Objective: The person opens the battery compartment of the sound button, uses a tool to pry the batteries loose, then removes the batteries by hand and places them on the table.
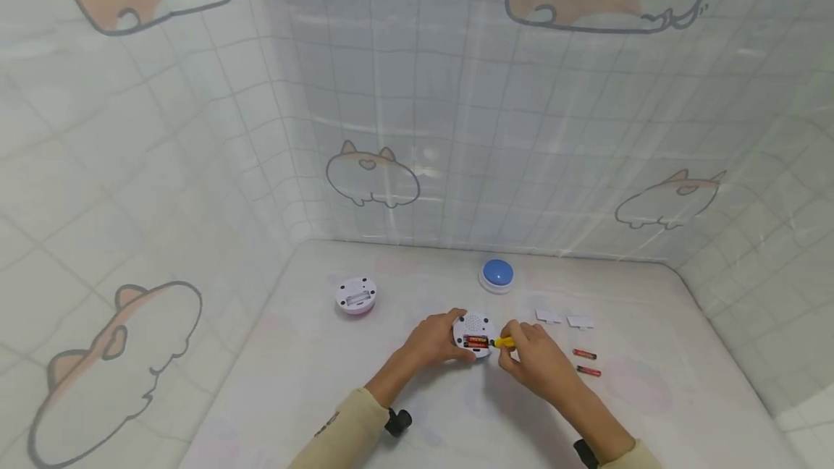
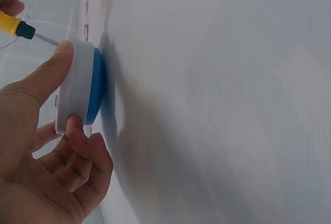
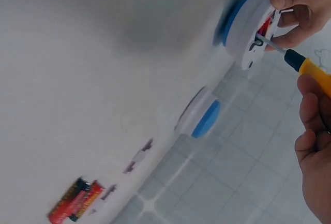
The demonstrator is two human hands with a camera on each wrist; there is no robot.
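A person's left hand (image 1: 435,339) grips a round white button device (image 1: 473,324) by its rim, thumb on one side and fingers on the other. The device is upside down, its blue dome (image 2: 97,87) facing the worktop (image 1: 293,375); two red batteries (image 1: 476,341) sit in its uncovered compartment. The right hand (image 1: 537,359) pinches a yellow-handled screwdriver (image 1: 504,342), its tip at the compartment's end nearest that hand. Just right of the right hand lie two loose red batteries (image 1: 589,371); beyond it are two small white covers (image 1: 547,316). Ahead of both hands, a second button (image 1: 498,273) stands blue side up. Beyond the left hand, to its left, a pink-and-white device (image 1: 356,295) lies upturned, its battery slot uncovered.
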